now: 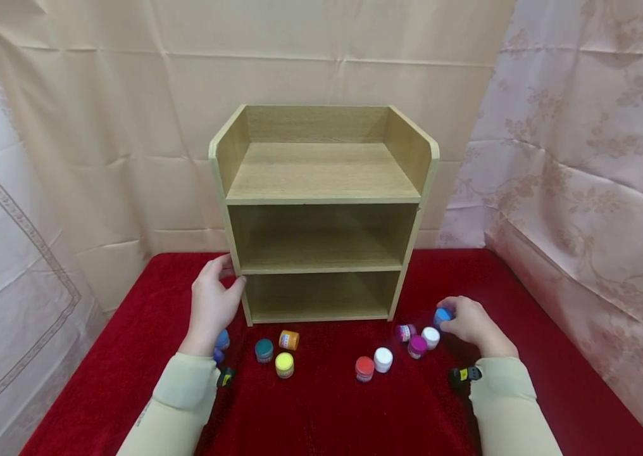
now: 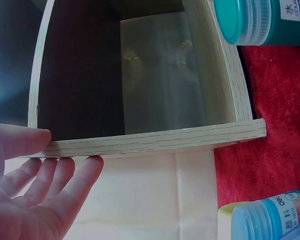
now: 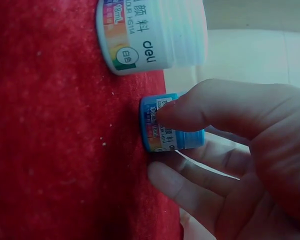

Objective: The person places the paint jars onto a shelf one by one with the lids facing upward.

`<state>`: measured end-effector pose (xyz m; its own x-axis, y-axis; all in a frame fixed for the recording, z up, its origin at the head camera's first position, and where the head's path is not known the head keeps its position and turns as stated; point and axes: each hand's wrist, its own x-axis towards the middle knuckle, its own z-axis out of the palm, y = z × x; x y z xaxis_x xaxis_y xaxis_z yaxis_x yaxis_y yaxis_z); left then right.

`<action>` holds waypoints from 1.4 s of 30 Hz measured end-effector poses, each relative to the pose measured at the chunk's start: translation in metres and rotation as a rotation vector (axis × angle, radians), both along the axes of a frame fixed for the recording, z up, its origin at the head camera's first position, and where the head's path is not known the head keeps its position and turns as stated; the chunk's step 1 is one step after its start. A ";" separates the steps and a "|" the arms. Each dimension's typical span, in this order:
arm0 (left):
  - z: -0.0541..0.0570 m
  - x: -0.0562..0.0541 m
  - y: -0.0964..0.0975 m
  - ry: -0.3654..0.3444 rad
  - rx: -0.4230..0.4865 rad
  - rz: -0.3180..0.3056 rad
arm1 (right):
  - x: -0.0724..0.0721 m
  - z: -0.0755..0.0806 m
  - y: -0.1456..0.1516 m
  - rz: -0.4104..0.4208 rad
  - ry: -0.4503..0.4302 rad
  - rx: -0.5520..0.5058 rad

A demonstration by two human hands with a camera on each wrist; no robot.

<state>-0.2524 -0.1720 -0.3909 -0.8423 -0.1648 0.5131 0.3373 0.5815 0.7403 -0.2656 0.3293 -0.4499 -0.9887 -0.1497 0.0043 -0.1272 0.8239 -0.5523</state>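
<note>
A small wooden shelf (image 1: 321, 269) stands upright in the middle in the head view. My left hand (image 1: 216, 304) holds the front edge of its left side panel (image 2: 160, 141), thumb on the inner side and fingers along the outer face. Over on the right, my right hand (image 1: 472, 323) grips a blue paint jar (image 3: 160, 122) that stands on the red cloth. The thumb lies across its label and the fingers curl behind it. Beside that jar is a white paint jar (image 3: 140, 37), larger in the right wrist view.
In front of the shelf's left half are teal (image 1: 263, 350), yellow (image 1: 284, 365) and orange (image 1: 289, 340) paint jars, the orange one on its side. Blue jars (image 1: 222, 340) sit by the left wrist. Red (image 1: 364, 368), white (image 1: 383, 359) and purple (image 1: 417, 346) jars stand front right.
</note>
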 end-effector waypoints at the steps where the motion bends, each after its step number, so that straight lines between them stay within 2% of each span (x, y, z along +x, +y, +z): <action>1: 0.000 0.000 0.000 0.000 0.001 0.000 | 0.000 0.000 0.000 0.008 0.000 0.003; 6: 0.000 -0.001 0.000 0.006 0.002 0.001 | 0.003 0.008 0.000 0.025 0.004 0.006; 13: 0.000 -0.001 0.000 0.013 -0.001 0.001 | 0.006 0.022 -0.001 0.021 0.102 0.011; 17: 0.000 0.000 -0.001 0.010 -0.005 0.002 | 0.007 0.028 -0.004 0.011 0.116 0.024; 24: 0.000 -0.001 -0.001 0.009 -0.010 0.005 | 0.004 0.022 -0.007 0.021 0.093 0.052; 32: 0.000 0.000 0.000 0.010 -0.006 0.000 | 0.000 0.015 -0.006 -0.005 0.099 0.076; 42: 0.000 -0.001 -0.001 0.018 -0.005 -0.003 | 0.002 0.018 -0.007 -0.037 0.100 0.078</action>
<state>-0.2538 -0.1730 -0.3913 -0.8334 -0.1593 0.5292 0.3525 0.5843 0.7310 -0.2633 0.3224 -0.4323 -0.9888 -0.1165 0.0932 -0.1469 0.8693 -0.4720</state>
